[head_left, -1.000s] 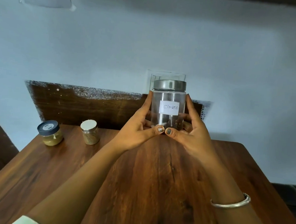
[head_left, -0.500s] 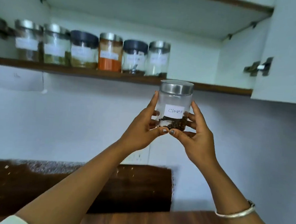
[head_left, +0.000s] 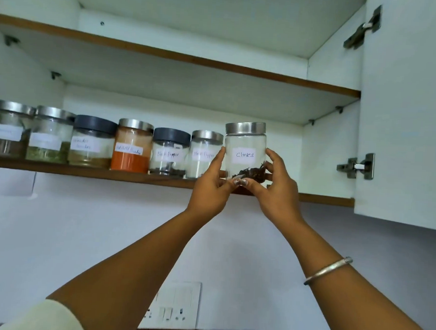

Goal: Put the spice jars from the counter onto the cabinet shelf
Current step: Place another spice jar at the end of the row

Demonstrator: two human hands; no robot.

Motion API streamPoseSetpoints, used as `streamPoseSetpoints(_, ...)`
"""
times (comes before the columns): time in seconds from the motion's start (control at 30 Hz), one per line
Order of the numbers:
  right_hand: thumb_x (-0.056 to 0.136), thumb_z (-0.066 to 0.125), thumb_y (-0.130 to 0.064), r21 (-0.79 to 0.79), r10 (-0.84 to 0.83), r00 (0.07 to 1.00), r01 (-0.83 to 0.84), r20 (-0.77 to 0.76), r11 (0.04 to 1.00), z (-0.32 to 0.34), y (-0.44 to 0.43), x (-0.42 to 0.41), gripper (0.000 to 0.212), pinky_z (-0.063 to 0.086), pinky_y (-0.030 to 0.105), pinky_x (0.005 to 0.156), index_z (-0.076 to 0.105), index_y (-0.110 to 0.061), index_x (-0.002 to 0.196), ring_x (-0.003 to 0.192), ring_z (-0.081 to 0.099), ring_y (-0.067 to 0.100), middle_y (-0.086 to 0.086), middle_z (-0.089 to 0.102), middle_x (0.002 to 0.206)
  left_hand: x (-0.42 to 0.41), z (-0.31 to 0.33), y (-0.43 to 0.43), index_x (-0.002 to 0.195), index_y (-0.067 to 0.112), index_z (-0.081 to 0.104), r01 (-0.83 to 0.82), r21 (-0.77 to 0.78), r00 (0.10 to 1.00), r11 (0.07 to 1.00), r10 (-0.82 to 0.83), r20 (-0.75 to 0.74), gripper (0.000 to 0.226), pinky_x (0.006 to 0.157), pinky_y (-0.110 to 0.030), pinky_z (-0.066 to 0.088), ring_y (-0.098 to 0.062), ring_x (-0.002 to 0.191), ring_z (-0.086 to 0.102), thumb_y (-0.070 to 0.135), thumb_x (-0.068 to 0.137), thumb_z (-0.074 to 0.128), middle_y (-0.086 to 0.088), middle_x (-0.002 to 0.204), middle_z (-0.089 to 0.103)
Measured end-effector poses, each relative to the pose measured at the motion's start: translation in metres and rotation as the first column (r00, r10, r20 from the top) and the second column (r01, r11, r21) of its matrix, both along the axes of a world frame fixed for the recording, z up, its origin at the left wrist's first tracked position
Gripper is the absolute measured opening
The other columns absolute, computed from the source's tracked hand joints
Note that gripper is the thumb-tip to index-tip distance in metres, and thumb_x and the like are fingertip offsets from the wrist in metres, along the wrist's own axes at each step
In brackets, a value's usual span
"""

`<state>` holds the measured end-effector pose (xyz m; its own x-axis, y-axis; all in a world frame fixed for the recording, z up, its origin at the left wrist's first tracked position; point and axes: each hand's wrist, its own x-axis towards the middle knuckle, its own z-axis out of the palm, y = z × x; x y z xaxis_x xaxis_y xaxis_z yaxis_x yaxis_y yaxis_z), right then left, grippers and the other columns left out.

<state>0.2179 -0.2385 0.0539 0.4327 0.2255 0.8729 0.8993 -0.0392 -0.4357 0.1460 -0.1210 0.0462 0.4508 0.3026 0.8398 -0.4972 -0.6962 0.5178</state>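
Soft, even light fills the view, with no hard shadows and a cool greenish cast on the white cabinet interior [head_left: 179,106]. The underside of the upper shelf [head_left: 167,57] is dimmer than the back wall. Faint glare sits on the steel lids and on the glass of the cloves jar [head_left: 244,151], whose label reads sharply. Labels on the far-left jars [head_left: 7,129] are washed out and blurred. Wide-angle distortion bends the shelf edges and stretches the cabinet door [head_left: 409,112] at the right. Forearms near the bottom look slightly soft.
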Motion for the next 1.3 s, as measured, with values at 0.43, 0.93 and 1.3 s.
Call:
streamPoseSetpoints(0.43, 0.087, 0.06, -0.044, -0.051, -0.111, 0.994, 0.111, 0.002, 0.992, -0.013, 0.027, 0.051, 0.061, 0.052, 0.033, 0.084, 0.035, -0.027, 0.14, 0.098, 0.065, 0.017, -0.004, 0.062, 0.124, 0.05, -0.013, 0.022, 0.143, 0.017, 0.036, -0.316, 0.113, 0.947, 0.942, 0.308, 0.088, 0.058, 0.081, -0.038, 0.057, -0.005, 0.077, 0.054, 0.022, 0.09, 0.06, 0.002, 0.101, 0.041)
streamPoseSetpoints(0.93, 0.094, 0.031, -0.051, -0.227, -0.481, 0.865, 0.501, 0.138, 0.835, -0.013, 0.05, 0.047, 0.045, 0.033, 0.036, 0.092, 0.046, -0.015, 0.117, 0.105, 0.046, 0.023, -0.001, 0.068, 0.095, 0.065, -0.014, 0.028, 0.133, 0.011, 0.05, -0.538, 0.214, 0.841, 0.815, 0.503, 0.198, 0.044, 0.072, -0.016, 0.036, -0.012, 0.078, 0.051, 0.021, 0.091, 0.055, -0.002, 0.102, 0.049)
streamPoseSetpoints(1.3, 0.097, 0.031, -0.038, -0.193, -0.508, 0.85, 0.526, 0.137, 0.828, -0.019, 0.058, 0.049, 0.03, 0.033, 0.037, 0.089, 0.046, -0.012, 0.105, 0.099, 0.045, 0.024, 0.002, 0.068, 0.09, 0.054, -0.015, 0.029, 0.139, 0.012, 0.042, -0.496, 0.304, 0.862, 0.813, 0.502, 0.065, 0.052, 0.076, -0.011, 0.035, -0.007, 0.079, 0.047, 0.011, 0.089, 0.056, -0.004, 0.114, 0.046)
